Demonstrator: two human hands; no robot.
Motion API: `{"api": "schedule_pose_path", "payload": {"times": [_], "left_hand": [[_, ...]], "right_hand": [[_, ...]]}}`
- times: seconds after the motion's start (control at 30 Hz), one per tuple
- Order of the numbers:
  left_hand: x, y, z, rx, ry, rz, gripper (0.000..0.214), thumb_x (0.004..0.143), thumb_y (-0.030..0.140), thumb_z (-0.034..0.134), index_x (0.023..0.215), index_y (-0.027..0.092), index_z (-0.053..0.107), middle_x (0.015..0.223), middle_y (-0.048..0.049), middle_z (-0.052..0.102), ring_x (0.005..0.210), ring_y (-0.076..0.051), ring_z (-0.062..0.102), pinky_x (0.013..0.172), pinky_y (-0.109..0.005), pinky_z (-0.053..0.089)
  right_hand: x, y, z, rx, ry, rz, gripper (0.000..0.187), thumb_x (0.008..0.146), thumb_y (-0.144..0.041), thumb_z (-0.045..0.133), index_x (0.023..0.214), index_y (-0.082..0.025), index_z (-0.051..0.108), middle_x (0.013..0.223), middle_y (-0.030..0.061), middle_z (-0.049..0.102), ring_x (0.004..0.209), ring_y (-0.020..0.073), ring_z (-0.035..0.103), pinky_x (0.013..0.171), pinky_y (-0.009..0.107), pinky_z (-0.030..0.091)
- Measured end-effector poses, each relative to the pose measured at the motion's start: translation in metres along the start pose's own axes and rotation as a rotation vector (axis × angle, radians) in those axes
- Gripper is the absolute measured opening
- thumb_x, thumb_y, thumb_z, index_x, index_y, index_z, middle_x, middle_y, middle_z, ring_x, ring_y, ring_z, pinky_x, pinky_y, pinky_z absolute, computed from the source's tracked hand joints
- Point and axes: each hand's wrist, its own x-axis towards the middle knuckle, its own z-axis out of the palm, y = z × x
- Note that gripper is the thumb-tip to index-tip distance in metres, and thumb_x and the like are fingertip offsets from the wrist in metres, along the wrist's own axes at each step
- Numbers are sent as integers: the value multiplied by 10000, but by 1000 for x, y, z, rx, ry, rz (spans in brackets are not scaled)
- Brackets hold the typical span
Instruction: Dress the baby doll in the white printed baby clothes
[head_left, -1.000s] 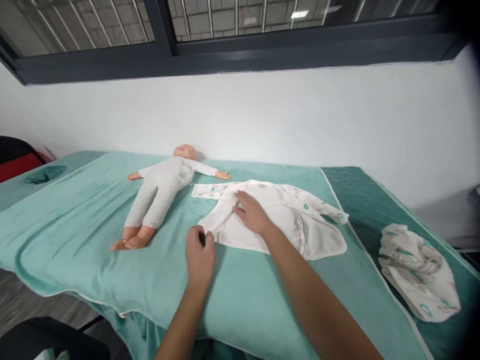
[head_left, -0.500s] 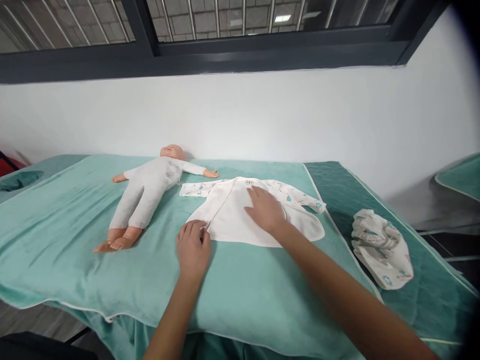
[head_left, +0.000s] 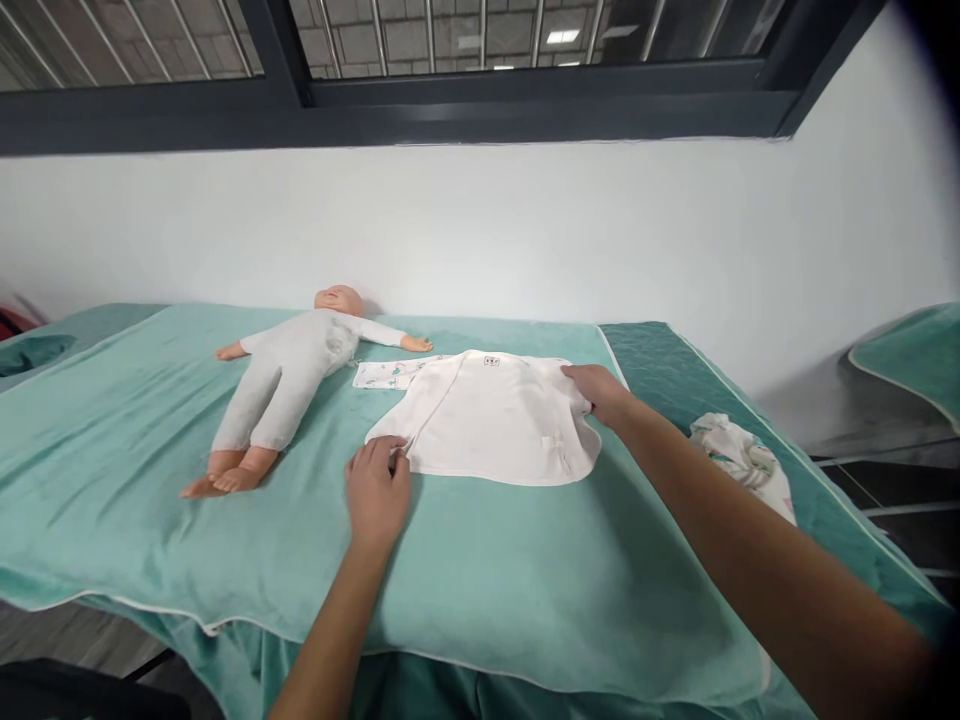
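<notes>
A white baby garment (head_left: 491,420) lies spread on the teal towel (head_left: 187,520), one printed sleeve sticking out to the left. My left hand (head_left: 377,490) pinches the garment's lower left corner, fingers curled. At the upper right edge of the garment my right hand (head_left: 596,390) grips the cloth, where the right sleeve is folded in. A baby doll (head_left: 289,375) in a pale grey suit lies on its back to the left of the garment, arms spread, head toward the wall.
A crumpled white printed cloth (head_left: 739,455) sits on the darker green cover (head_left: 675,370) at the right, partly behind my right forearm. A white wall and a dark-framed window rise behind the table. Another teal-covered surface (head_left: 915,350) shows at the far right.
My right hand slid from the garment's middle to its right edge, and the right sleeve is now folded over. My left hand took hold of the lower left corner.
</notes>
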Motion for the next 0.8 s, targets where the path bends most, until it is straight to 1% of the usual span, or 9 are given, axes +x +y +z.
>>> {"api": "schedule_pose_path", "payload": {"times": [0.07, 0.13, 0.27, 0.37, 0.47, 0.57, 0.67, 0.73, 0.8], "left_hand": [[0, 0, 0, -13, -5, -9, 193, 908, 218, 461, 973, 225, 642, 1059, -61, 715, 1020, -263, 631, 933, -429, 413], [0, 0, 0, -14, -10, -18, 195, 911, 222, 459, 973, 226, 643, 1059, -57, 714, 1008, -258, 630, 929, -428, 411], [0, 2, 0, 3, 9, -3, 187, 912, 213, 462, 972, 216, 640, 1042, -60, 712, 1016, -263, 624, 924, -425, 420], [-1, 6, -2, 50, 107, 71, 190, 917, 198, 473, 1008, 204, 640, 1073, -86, 703, 1070, -281, 605, 950, -440, 419], [-7, 21, -3, 15, 143, 246, 204, 912, 172, 505, 1070, 208, 629, 1115, -93, 684, 1104, -272, 592, 982, -442, 422], [-17, 57, 6, -148, 56, 414, 237, 922, 151, 499, 1129, 212, 597, 1120, -92, 663, 1076, -234, 594, 952, -403, 464], [-29, 110, 28, -266, -86, 543, 261, 942, 191, 487, 1183, 212, 585, 1140, -84, 651, 1075, -224, 584, 943, -390, 480], [-33, 146, 48, -246, -249, 685, 365, 920, 287, 558, 1274, 203, 552, 1254, -85, 616, 1178, -238, 538, 1013, -391, 455], [-32, 172, 68, -159, -317, 707, 505, 869, 389, 635, 1316, 180, 527, 1319, -95, 577, 1231, -265, 492, 1063, -431, 421]], "right_hand": [[4, 6, -6, -18, -24, 45, 247, 929, -315, 473, 897, -164, 666, 814, 95, 717, 673, 194, 654, 601, 283, 469], [2, 13, -16, -52, -28, 67, 254, 924, -331, 488, 1008, -156, 651, 882, 111, 724, 718, 204, 671, 638, 293, 480], [-13, 30, -36, -280, 82, 18, 385, 936, -421, 481, 1218, -179, 581, 1200, 164, 658, 1042, 301, 650, 822, 395, 485], [-20, 43, -46, -519, 59, 43, 483, 951, -537, 414, 1204, -162, 582, 1232, 197, 628, 1097, 366, 624, 853, 478, 476], [-19, 59, -50, -560, -59, 144, 591, 925, -649, 378, 1088, -141, 632, 1107, 221, 669, 1040, 408, 639, 838, 530, 468], [-12, 75, -46, -352, -28, 156, 549, 829, -633, 567, 1068, -145, 647, 1009, 202, 697, 953, 390, 659, 792, 498, 482], [-1, 87, -40, -59, 74, 134, 467, 719, -452, 734, 1069, -153, 654, 938, 137, 709, 824, 291, 672, 716, 383, 502], [6, 93, -37, 110, 192, 109, 416, 714, -377, 723, 1057, -152, 653, 895, 100, 701, 748, 232, 664, 657, 324, 504], [14, 97, -35, 251, 335, 80, 404, 757, -356, 656, 1096, -140, 626, 889, 88, 687, 727, 204, 656, 640, 302, 515]]}}
